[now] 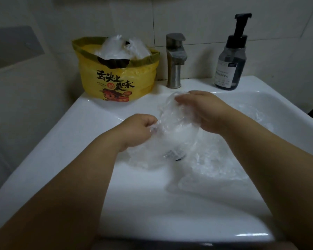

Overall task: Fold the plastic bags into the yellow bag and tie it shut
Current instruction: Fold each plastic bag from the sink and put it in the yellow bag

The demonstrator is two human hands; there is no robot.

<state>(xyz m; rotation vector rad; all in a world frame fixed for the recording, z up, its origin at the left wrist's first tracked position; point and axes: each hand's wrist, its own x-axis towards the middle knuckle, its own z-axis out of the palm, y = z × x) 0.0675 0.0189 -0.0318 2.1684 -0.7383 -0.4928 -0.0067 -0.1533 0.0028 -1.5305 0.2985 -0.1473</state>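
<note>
A yellow bag (pixel 123 76) with black lettering stands open on the back left corner of the sink, with several clear plastic bags (pixel 123 47) stuffed in its mouth. Over the basin I hold a clear plastic bag (pixel 177 123) between both hands. My left hand (pixel 137 129) pinches its near left edge. My right hand (pixel 204 109) grips its upper right part, fingers curled round the film. More clear bags (pixel 215 159) lie crumpled in the basin beneath.
The white sink (pixel 90 127) fills the view. A metal faucet (pixel 174 60) stands behind the basin, with a dark pump bottle (pixel 230 58) to its right. A tiled wall runs behind. The drain (pixel 177 155) shows through the plastic.
</note>
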